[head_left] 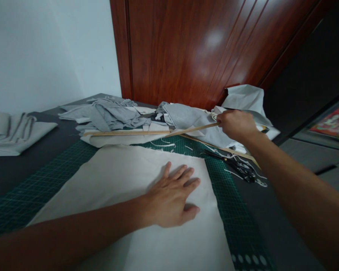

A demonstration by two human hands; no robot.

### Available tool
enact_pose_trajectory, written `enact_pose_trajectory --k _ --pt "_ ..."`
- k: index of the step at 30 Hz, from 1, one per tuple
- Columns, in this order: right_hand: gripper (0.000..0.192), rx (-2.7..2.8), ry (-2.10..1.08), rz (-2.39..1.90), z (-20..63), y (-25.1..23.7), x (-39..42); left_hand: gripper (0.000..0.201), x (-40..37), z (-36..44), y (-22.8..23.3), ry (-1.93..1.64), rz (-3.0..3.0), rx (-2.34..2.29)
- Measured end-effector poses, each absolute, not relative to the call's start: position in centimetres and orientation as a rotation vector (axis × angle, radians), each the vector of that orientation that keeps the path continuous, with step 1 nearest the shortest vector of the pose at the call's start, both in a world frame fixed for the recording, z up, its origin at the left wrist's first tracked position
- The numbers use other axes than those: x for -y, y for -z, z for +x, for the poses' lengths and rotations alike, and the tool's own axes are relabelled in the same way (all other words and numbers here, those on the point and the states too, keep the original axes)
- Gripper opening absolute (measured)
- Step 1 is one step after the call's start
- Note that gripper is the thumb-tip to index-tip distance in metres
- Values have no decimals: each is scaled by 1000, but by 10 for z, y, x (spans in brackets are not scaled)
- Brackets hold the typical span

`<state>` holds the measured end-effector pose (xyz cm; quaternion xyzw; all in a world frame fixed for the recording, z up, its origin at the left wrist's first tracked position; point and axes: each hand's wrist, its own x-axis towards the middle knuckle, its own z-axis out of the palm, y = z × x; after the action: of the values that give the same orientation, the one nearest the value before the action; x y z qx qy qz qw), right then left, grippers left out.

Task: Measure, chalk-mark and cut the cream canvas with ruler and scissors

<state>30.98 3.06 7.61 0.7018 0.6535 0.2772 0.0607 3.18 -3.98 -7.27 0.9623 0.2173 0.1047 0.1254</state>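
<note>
My left hand [173, 199] lies flat with its fingers spread on a large piece of white fabric [124, 165]. The fabric covers much of a green cutting mat [228, 203] with a grid. At the right, my right hand [237, 122] is closed around one end of a thin wooden strip [199, 128], which slants down to the left beyond the fabric's far edge. Black-handled scissors [240, 167] rest below that hand, among white fabric offcuts, partly over the mat's edge.
Another wooden strip [127, 133] lies along the mat's far side. Behind are crumpled grey cloths [110, 114] and more grey fabric [186, 114]. Folded fabric [17, 133] sits at the left on the dark table [5, 173]. A white wall and a brown wooden panel [180, 49] bound the back.
</note>
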Motion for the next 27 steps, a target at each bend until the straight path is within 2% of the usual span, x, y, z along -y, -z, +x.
enact_pose_trajectory --k 7,13,16,18,20,24,27 --pt "21 -1958 -787 2383 355 -76 22 76 43 20 64 -240 2780 -659" --pt "16 -2143 -401 2776 362 -64 64 80 45 -9 58 -110 2762 -683" --pt "34 -2189 108 3020 340 -49 83 72 39 -14 58 -232 2600 -633" --pt "52 -2179 583 3144 317 -34 93 63 32 -12 57 -406 2412 -629" --pt "61 -2160 1080 3190 292 -15 102 58 23 -5 56 -560 2254 -658" --pt "63 -2000 1859 3094 240 23 125 69 12 17 51 -759 1986 -728" --pt "60 -1852 2207 2939 210 46 146 81 13 34 46 -799 1747 -672"
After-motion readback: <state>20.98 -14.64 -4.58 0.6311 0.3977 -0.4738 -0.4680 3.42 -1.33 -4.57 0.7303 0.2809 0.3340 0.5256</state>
